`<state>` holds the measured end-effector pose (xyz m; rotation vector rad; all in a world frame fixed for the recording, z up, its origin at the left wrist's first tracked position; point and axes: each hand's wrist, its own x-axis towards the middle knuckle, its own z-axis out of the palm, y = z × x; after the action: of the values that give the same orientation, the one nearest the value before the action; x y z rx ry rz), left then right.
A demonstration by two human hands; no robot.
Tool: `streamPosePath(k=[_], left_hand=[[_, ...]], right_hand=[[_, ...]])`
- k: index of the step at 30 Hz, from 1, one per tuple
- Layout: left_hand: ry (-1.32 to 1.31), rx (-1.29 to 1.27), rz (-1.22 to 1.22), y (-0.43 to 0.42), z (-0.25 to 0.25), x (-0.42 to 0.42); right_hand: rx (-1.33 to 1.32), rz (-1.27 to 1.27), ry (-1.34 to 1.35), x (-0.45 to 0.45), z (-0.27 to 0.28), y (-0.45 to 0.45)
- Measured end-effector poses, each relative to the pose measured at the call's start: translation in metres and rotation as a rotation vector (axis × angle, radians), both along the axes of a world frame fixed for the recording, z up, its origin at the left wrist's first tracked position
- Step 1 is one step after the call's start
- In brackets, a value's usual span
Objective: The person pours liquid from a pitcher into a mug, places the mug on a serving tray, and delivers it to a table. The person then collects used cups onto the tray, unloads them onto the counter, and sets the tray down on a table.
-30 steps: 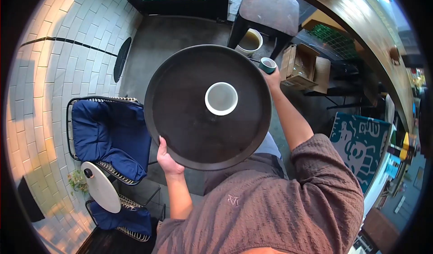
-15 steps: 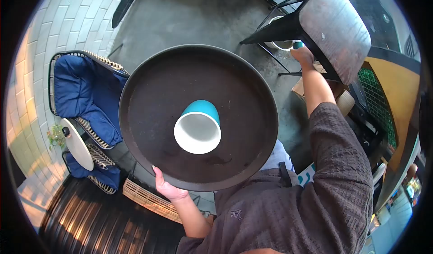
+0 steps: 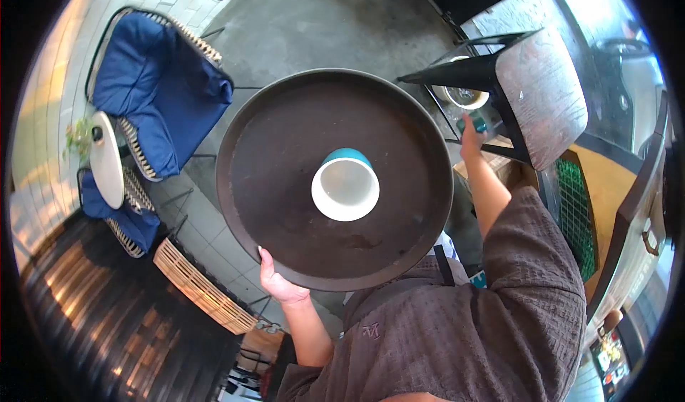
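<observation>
My left hand (image 3: 285, 284) grips the near left rim of a large round dark serving tray (image 3: 285, 131), thumb on top and the other fingers hidden beneath. On the tray stands a cup (image 3: 346, 188), teal outside and white inside, with its mouth towards me. My right hand (image 3: 471, 141) is stretched out to the right by a metal stool (image 3: 542, 95), closed around a small teal object (image 3: 474, 122) that looks like a cup, partly blurred. Just beyond that hand, under the stool, is a white bucket (image 3: 467, 101) with something dark inside.
Blue cushioned chairs (image 3: 143, 81) and a small white round table (image 3: 107, 159) stand at left. A wooden slatted bench (image 3: 203, 288) is at lower left. A cardboard box (image 3: 499, 174) sits below my right arm, near a green mesh panel (image 3: 574, 216).
My right hand has drawn back slightly from the bucket, and more of the teal object shows. The tray has shifted a little right in view with the cup still on it.
</observation>
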<state>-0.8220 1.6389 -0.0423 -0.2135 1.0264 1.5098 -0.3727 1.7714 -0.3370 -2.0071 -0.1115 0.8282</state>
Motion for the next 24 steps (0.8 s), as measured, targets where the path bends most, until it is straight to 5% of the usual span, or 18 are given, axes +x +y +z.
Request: streamPosePath(k=[2,8,14,19,24], left_hand=[[0.008,0.029,0.044,-0.023,0.008,0.000],[0.007,0.127,0.197,-0.133,0.036,-0.016],[0.037,0.167,0.458,-0.283,0.059,-0.028],[0.107,0.205,0.691,-0.401,0.068,0.010],[0.109,0.246,0.964,-0.518,0.085,0.028]], right_hand=[[0.005,0.070,0.123,-0.014,-0.018,-0.031],[0.356,0.433,0.484,-0.116,0.136,-0.068],[0.743,0.807,0.353,-0.203,0.289,-0.120],[1.065,1.382,0.140,-0.245,0.381,-0.215],[1.023,1.868,0.496,-0.329,0.427,-0.376]])
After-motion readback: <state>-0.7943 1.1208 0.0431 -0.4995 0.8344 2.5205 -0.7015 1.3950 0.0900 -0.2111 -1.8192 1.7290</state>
